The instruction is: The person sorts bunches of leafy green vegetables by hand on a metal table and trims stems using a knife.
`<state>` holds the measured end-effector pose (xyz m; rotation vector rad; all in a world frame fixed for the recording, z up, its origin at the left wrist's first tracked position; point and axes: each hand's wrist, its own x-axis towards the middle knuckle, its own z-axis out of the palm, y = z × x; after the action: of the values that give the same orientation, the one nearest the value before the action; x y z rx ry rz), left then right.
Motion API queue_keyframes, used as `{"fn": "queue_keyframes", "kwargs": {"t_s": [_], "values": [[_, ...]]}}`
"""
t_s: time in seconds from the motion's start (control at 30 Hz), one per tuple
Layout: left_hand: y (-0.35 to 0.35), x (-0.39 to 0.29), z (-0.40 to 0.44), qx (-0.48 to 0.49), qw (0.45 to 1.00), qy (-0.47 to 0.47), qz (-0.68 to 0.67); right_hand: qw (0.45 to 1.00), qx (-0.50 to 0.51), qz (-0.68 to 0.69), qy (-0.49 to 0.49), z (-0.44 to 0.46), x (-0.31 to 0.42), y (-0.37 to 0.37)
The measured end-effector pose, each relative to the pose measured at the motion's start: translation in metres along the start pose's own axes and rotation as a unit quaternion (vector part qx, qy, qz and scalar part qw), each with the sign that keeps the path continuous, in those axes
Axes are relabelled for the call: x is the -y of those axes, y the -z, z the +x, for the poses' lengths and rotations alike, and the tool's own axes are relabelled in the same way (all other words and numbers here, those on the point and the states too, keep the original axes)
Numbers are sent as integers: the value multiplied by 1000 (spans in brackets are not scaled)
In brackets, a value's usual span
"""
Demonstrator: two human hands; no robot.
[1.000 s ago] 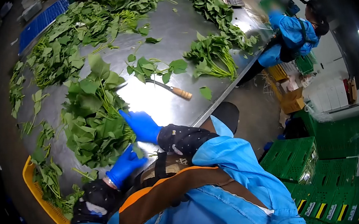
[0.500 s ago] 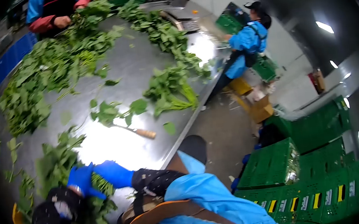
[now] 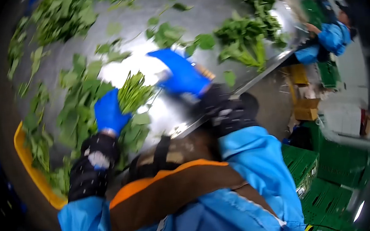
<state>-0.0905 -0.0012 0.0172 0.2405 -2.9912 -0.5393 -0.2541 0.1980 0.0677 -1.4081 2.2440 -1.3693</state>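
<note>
My left hand (image 3: 110, 111), in a blue glove, is closed around a bunch of leafy greens (image 3: 134, 94), whose cut stems point up and to the right. Leaves of the bunch spread on both sides of the hand. To the right, over the metal table (image 3: 137, 20), is my right hand (image 3: 182, 72), also blue-gloved and smeared by motion. The wooden knife handle (image 3: 204, 71) shows just beside it; the blade is hidden, and whether the fingers touch the knife is unclear. Loose leafy sprigs (image 3: 167, 35) lie beyond this hand.
Another bunch (image 3: 243, 42) lies at the right, with more greens (image 3: 64, 15) across the far side. A yellow crate (image 3: 33, 167) stands at the left edge. A co-worker (image 3: 333, 37) is at the far right, above green crates (image 3: 342, 154) and a cardboard box (image 3: 306, 109).
My right hand has left the bunch and moved right to the knife. My left hand still grips the bunch, now with stems upward. The view has shifted.
</note>
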Motion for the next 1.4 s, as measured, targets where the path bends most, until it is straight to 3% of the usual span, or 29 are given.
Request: {"fn": "queue_keyframes", "kwargs": {"t_s": [0.03, 0.07, 0.1, 0.17, 0.2, 0.23, 0.3, 0.43, 0.53, 0.57, 0.67, 0.73, 0.77, 0.8, 0.87, 1.0, 1.1, 1.27, 1.37, 1.4], "values": [[4, -2, 5, 20, 999, 30, 14, 993, -31, -110, -18, -12, -13, 23], [1, -1, 7, 19, 999, 46, 7, 979, -50, -136, -141, -32, -19, 47], [3, -2, 15, 35, 996, 73, 23, 953, -93, -230, -173, -53, -36, 62], [0, 1, 32, 50, 991, 124, -7, 900, -58, -387, -192, -85, -51, 81], [-12, 6, 35, 11, 992, 122, 8, 869, -26, -443, -220, -99, -68, 77], [-25, 10, 37, -38, 991, 130, 20, 870, 18, -418, -260, -101, -70, 70], [-7, -4, 41, 20, 986, 157, 53, 852, 106, -377, -349, -104, -66, 59], [9, -20, 38, 29, 980, 141, 140, 896, -12, -389, -215, -96, -69, 33], [8, -19, 36, 106, 973, 156, 132, 895, -38, -337, -290, -89, -84, 17], [8, -17, 34, 111, 973, 158, 124, 897, -66, -237, -367, -87, -79, 20], [7, -19, 36, 114, 972, 159, 132, 893, -177, -169, -378, -94, -29, 6], [2, -16, 36, 101, 976, 149, 124, 913, -196, -139, -329, -84, 20, -20], [1, -15, 35, 97, 977, 144, 122, 927, -176, -128, -304, -84, 32, -34], [0, -13, 35, 93, 978, 138, 121, 951, -176, -157, -202, -93, 20, -51], [0, -12, 36, 91, 980, 139, 111, 967, -93, -165, -170, -81, 43, -72], [1, -11, 35, 94, 981, 140, 98, 956, -22, -160, -243, -66, 38, -92], [2, -11, 35, 81, 983, 140, 86, 943, -27, -185, -275, -47, 30, -98], [3, -12, 36, 81, 982, 136, 103, 933, 7, -237, -273, -37, 4, -108], [4, -14, 35, 94, 980, 129, 119, 904, 20, -283, -320, -24, -6, -123], [2, -14, 36, 84, 979, 137, 126, 905, 9, -319, -281, -18, -12, -128]]}}
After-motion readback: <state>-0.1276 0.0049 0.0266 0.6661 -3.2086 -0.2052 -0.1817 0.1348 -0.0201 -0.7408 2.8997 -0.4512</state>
